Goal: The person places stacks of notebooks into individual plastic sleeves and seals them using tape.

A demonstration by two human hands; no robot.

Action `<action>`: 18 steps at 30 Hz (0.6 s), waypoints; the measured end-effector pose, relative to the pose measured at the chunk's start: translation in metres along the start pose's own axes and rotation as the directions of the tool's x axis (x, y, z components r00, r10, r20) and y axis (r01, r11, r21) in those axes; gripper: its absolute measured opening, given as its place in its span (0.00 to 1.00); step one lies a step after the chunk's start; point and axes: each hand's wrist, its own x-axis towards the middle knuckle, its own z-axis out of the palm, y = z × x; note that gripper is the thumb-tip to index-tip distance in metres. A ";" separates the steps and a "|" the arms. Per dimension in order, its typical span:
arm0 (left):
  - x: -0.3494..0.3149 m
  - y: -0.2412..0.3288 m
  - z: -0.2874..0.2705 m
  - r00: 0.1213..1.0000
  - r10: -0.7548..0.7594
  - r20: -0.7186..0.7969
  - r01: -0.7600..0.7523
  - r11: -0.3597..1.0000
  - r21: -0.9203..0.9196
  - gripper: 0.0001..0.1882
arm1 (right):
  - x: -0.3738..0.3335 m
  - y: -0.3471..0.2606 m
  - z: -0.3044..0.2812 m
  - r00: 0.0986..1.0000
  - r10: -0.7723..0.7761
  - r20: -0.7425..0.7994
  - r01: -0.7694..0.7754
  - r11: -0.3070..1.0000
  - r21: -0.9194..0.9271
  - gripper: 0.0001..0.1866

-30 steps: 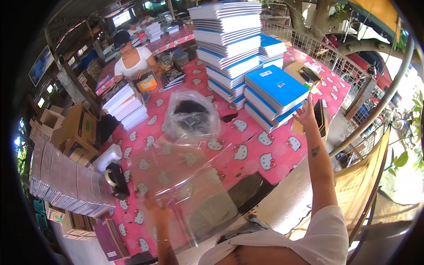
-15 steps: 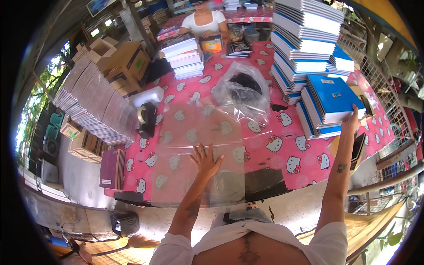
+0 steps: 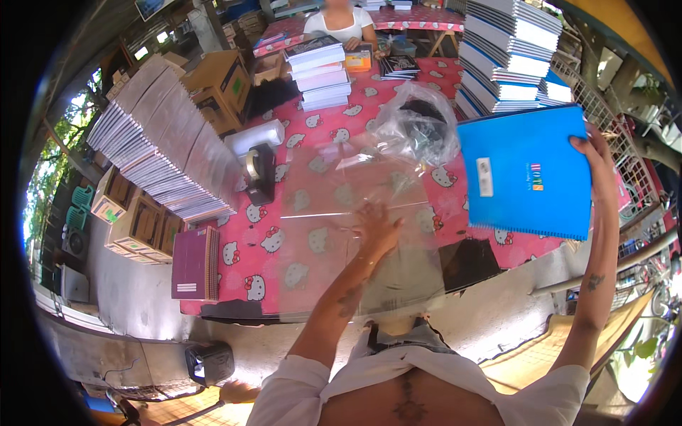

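My right hand (image 3: 595, 160) grips the edge of a blue spiral-bound notebook (image 3: 511, 177), thumb on its cover. The notebook is raised off the table, its coil toward me. My left hand (image 3: 378, 228) lies on a clear plastic sheet (image 3: 312, 266), its fingers apart and slightly blurred. The sheet is spread over the pink patterned tablecloth (image 3: 272, 239) and reaches the near table edge. Just beyond it sits a crumpled clear plastic bag (image 3: 398, 117) with something dark inside.
On the left stand a tall stack of grey-covered notebooks (image 3: 153, 135), purple notebooks (image 3: 193, 266) and a tape dispenser (image 3: 263, 174). Tall notebook stacks (image 3: 508, 64) rise at the back right. A person (image 3: 339, 27) sits across the table beside a white book stack (image 3: 321, 78).
My right hand has lifted the blue notebook off its pile and brought it nearer, tilted toward me. My left hand has shifted right and slightly farther over the plastic sheet. The whole view has shifted.
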 end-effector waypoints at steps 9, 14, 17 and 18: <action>-0.010 -0.100 -0.041 0.966 0.156 0.208 -0.144 0.987 -0.073 0.44 | -0.034 -0.058 0.115 0.850 0.037 0.525 0.163 0.931 -0.328 0.31; -0.005 -0.084 -0.119 0.993 0.114 -0.019 -0.100 0.766 -0.635 0.53 | -0.040 -0.053 0.150 0.766 0.027 0.642 0.202 0.939 -0.280 0.32; -0.018 -0.061 -0.192 0.919 0.349 -0.184 -0.307 0.337 -0.890 0.60 | -0.043 -0.035 0.177 0.602 -0.046 0.797 0.421 0.866 -0.268 0.35; -0.021 -0.050 -0.204 0.876 0.451 -0.170 -0.356 0.368 -0.859 0.60 | -0.048 -0.032 0.188 0.569 -0.013 0.822 0.423 0.862 -0.279 0.35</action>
